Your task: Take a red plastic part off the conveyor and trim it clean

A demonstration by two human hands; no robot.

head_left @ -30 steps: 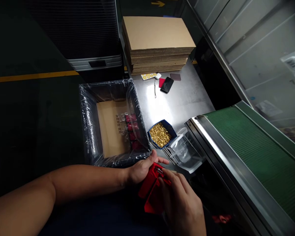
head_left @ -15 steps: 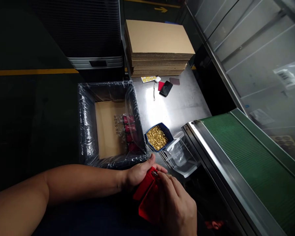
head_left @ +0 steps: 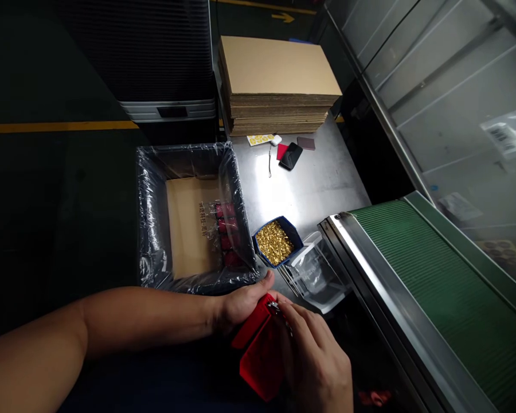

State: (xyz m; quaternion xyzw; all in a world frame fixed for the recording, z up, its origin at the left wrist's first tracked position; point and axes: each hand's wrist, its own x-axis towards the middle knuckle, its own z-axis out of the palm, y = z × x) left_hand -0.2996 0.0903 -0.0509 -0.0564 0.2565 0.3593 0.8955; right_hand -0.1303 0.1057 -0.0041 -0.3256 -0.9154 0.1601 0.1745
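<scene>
My left hand [head_left: 246, 301] grips a red case [head_left: 262, 355] near the bottom middle, thumb along its upper edge. The case looks folded, with two flat red panels side by side. Close by on the right, the bent fingers of my right hand [head_left: 316, 350] pinch a small shiny metal piece [head_left: 274, 307] at the case's upper corner. Its exact kind is too small to tell. Just beyond both hands sits a blue bin [head_left: 298, 246] filled with small gold-coloured metal pieces [head_left: 273, 242].
A plastic-lined crate [head_left: 143, 212] on the left holds cardboard and several dark red wrapped items [head_left: 229, 226]. Behind are stacked cardboard sheets [head_left: 279, 66] and a phone [head_left: 290, 156] on the metal table [head_left: 322, 178]. A clear plastic bin [head_left: 316, 275] adjoins a green conveyor [head_left: 430, 275].
My right hand has shifted slightly right and down, and more of the shiny metal piece shows. The red case's lower panel has swung a little. My left hand stays nearly still.
</scene>
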